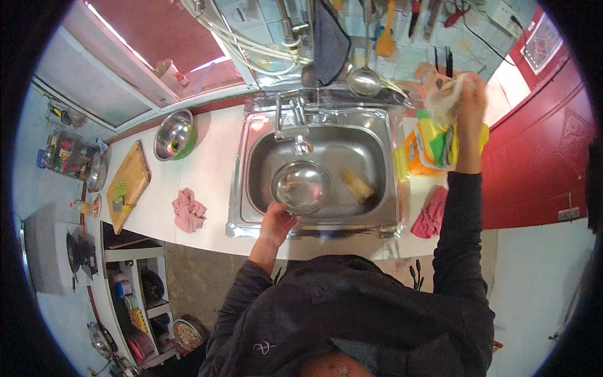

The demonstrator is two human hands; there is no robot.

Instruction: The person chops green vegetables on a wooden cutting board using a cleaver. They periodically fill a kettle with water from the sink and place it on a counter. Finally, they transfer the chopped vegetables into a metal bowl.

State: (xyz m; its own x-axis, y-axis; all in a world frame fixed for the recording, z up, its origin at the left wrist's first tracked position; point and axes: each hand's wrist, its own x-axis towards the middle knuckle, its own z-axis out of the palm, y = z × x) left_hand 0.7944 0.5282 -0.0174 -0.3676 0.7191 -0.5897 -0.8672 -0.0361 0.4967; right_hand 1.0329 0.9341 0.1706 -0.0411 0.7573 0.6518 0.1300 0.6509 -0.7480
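My left hand (277, 225) grips the near rim of a round stainless steel bowl (301, 184), which is in the left half of the steel sink (320, 136). Under the faucet (299, 118), the bowl looks shiny inside. To its right in the basin is a pale brown object (358, 184), perhaps a loofah or a scrubber. My right hand (472, 96) is raised at the back right, closed around a whitish, crumpled thing (445, 101) that looks like a plastic bag. Motion blurs both, so what it holds is unclear. Below it stand an orange container (417, 153) and yellow-green cleaning items (440, 141).
Pink cloths lie left (189, 210) and right (429, 213) of the sink. Further left are a metal bowl (174, 134) and a wooden cutting board (134, 181) with chopped greens (120, 192). A ladle (364, 81) and an orange spatula (386, 42) hang behind. A red door (537, 160) borders the right.
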